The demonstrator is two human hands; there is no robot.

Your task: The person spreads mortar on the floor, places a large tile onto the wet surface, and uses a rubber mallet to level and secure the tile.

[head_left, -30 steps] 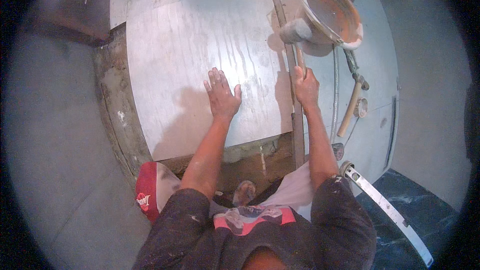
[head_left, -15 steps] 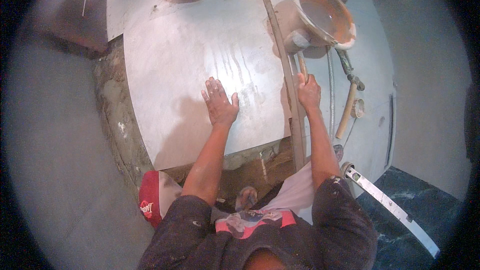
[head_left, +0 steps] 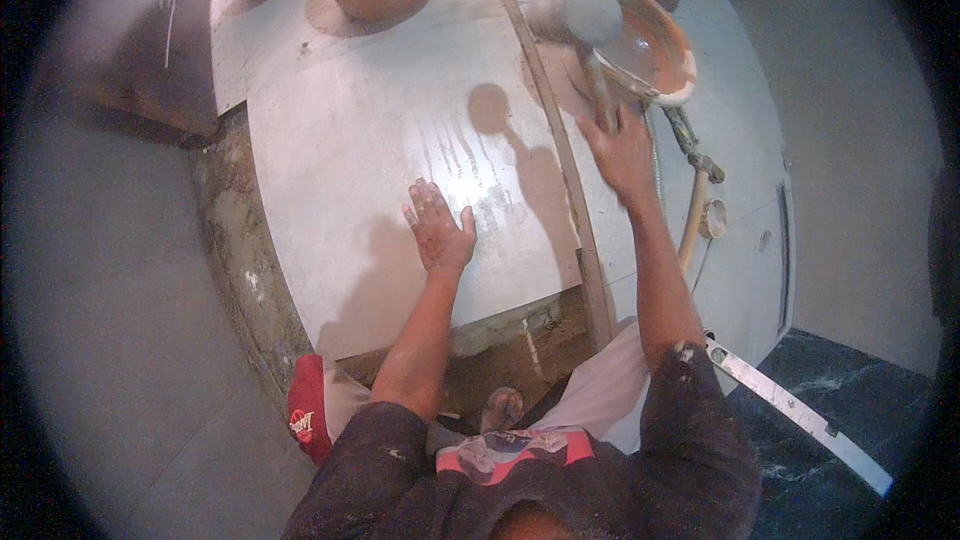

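Right hand (head_left: 624, 158) gripping the mallet (head_left: 591, 37), its head showing beyond the fingers, beside the bucket (head_left: 672, 40); left hand (head_left: 441, 237) lying flat over pale tile (head_left: 350, 160), fingers close, thumb apart; brown strip (head_left: 548, 108) running between; level (head_left: 790, 405) lying rightward.

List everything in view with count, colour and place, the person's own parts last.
Slab: one, whitish, beneath the left hand
Tubs: two, orange-brown with grey fill, upper left
Bucket: one, orange-brown with pale rim, upper right
Mallet: one, pale round head, in the right hand
Strip: one, brown, along the slab's right edge
Tool handle: one, tan, beyond the right forearm
Ring: one, cream, beside that handle
Metal bar: one, silver, lower right
Shirt: one, dark, bottom centre
Left hand: one, palm down
Right hand: one, gripping
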